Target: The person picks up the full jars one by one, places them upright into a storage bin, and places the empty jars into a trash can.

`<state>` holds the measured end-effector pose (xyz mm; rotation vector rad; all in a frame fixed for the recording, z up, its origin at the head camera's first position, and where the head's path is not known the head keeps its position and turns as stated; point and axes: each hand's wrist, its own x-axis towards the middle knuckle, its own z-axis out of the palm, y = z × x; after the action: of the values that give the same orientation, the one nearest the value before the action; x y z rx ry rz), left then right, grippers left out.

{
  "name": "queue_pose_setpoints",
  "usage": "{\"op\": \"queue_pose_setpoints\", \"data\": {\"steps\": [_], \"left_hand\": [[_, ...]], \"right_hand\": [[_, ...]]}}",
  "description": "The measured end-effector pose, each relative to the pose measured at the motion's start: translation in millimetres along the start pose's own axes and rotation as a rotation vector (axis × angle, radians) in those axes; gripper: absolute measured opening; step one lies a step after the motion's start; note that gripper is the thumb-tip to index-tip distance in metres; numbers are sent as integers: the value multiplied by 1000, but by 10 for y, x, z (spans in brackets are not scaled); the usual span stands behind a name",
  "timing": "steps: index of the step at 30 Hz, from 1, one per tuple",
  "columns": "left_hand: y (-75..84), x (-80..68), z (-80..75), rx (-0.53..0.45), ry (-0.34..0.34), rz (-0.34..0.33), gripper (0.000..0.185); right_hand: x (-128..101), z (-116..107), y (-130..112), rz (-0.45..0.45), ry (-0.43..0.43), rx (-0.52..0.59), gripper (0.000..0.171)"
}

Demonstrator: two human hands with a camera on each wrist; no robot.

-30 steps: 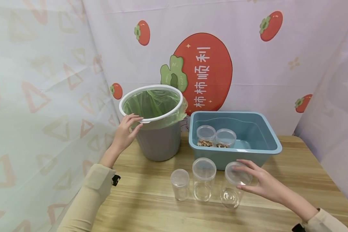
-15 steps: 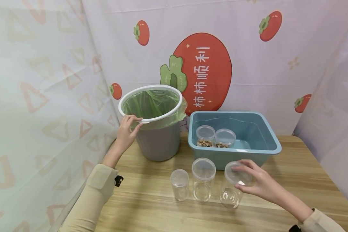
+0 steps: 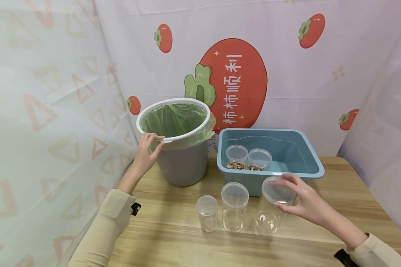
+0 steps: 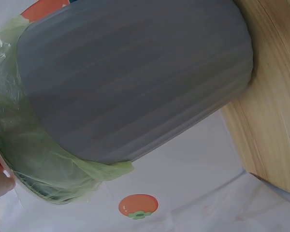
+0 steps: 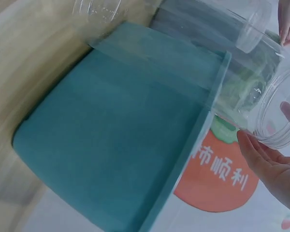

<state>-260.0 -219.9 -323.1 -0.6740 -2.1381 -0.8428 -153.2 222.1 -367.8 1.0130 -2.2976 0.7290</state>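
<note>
Head view: the right hand [image 3: 305, 202] holds the largest jar [image 3: 273, 207] by its lid end, fingers [image 3: 284, 181] curled over the lid rim and the thumb under it. The jar is tilted, top leaning toward the blue bin [image 3: 270, 157], and its base looks just off the desk [image 3: 337, 207]. It is just in front of the bin's front wall, very near the edge. To its left stand a middle jar [image 3: 234, 206] and a small jar [image 3: 207, 212], both upright with lids on; the gap between the middle jar and the held jar is narrow. Inside the bin, two jars with nuts [image 3: 248, 157] sit in the left front corner, and the rest of the bin floor is free. The desk right of the hand is open up to the curtain [image 3: 384, 122].

The left hand [image 3: 144, 154] rests on the trash can [image 3: 180, 142], fingers bent over the white rim on its near left side. The can stands close to the desk's left edge and just beside the bin.

In the right wrist view the fingers cup the jar's clear rim beside the bin wall; the picture is blurred. In the left wrist view only a fingertip shows at the can's green bag [image 4: 43, 164].
</note>
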Motion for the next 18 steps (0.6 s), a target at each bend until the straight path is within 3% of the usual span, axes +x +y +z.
{"op": "queue_pose_setpoints", "data": {"steps": [5, 18], "left_hand": [[-9, -13, 1, 0, -1, -9, 18], [-3, 2, -4, -8, 0, 1, 17]], "right_hand": [[90, -105, -6, 21, 1, -10, 59], [444, -420, 16, -29, 54, 22, 50]]}}
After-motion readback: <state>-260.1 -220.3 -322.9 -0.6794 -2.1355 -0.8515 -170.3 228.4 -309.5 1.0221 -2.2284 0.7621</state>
